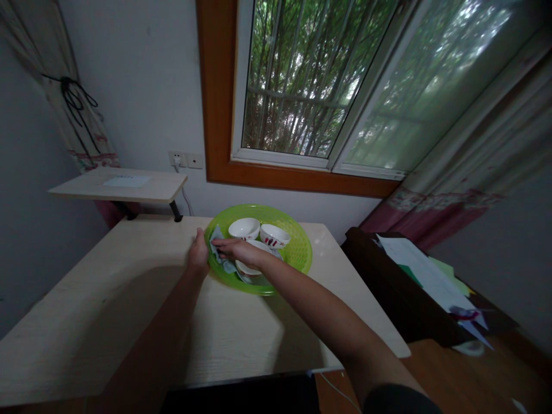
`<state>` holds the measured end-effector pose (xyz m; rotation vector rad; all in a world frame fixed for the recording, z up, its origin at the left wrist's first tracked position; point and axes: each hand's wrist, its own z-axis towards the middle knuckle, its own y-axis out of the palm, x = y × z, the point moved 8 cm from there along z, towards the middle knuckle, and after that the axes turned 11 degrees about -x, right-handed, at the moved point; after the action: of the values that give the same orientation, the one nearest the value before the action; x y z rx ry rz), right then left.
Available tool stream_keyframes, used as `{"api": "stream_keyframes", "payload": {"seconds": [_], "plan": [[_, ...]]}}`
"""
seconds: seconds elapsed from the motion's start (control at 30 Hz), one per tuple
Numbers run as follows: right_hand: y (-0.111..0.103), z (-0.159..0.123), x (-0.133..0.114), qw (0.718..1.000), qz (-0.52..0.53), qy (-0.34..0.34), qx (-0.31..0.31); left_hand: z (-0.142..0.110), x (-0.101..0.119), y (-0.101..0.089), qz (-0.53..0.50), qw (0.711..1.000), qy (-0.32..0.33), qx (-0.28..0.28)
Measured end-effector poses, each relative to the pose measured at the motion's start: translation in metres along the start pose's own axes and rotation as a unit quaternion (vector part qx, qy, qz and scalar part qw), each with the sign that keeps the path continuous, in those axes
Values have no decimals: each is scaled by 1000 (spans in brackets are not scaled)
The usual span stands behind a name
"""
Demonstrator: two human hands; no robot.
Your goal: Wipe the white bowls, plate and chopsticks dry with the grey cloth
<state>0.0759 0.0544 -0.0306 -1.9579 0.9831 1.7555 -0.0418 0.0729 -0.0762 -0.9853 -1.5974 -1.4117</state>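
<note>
A round green plastic basket (pixel 301 253) stands on the table near the wall. My left hand (pixel 198 251) grips its left rim, thumb up, with the other fingers mostly hidden. Inside the basket, my right hand (pixel 236 250) presses a grey-blue cloth (pixel 217 234) against the left side, fingers bent over it. Two white bowls with red and dark patterns, one at the back (pixel 244 227) and one at the right (pixel 275 236), sit upright in the basket. A third white bowl (pixel 248 269) lies partly hidden under my right hand and wrist.
The light wooden table (pixel 142 299) carries a small raised shelf (pixel 125 183) at its back left, with a paper on it. A window (pixel 302 86) and wall sockets (pixel 185 159) are behind. To the right, a dark cabinet (pixel 401 287) holds papers (pixel 420 264).
</note>
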Motion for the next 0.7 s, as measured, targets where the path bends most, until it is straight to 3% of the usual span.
{"api": "stream_keyframes", "payload": {"seconds": [0.1, 0.17, 0.27, 0.37, 0.43, 0.6, 0.7], "plan": [[-2, -16, 5, 998, -37, 40, -38, -2, -3, -10, 8, 998, -14, 57], [-2, -30, 7, 993, -79, 56, -66, -2, -3, -10, 8, 998, -4, 64], [1, -54, 4, 981, -150, 55, -114, -1, 2, -4, -9, 998, 41, 36], [0, -76, -4, 964, -225, 56, -130, -1, 4, 2, -9, 999, 43, 0], [-5, -89, -8, 943, -295, 73, -133, -1, 5, 3, 4, 999, 37, -4], [-36, -123, -13, 861, -460, 148, -159, -1, 11, 0, 17, 999, 50, -3], [-79, -144, -16, 815, -539, 194, -82, 1, 11, -1, 19, 999, 48, -8]]}}
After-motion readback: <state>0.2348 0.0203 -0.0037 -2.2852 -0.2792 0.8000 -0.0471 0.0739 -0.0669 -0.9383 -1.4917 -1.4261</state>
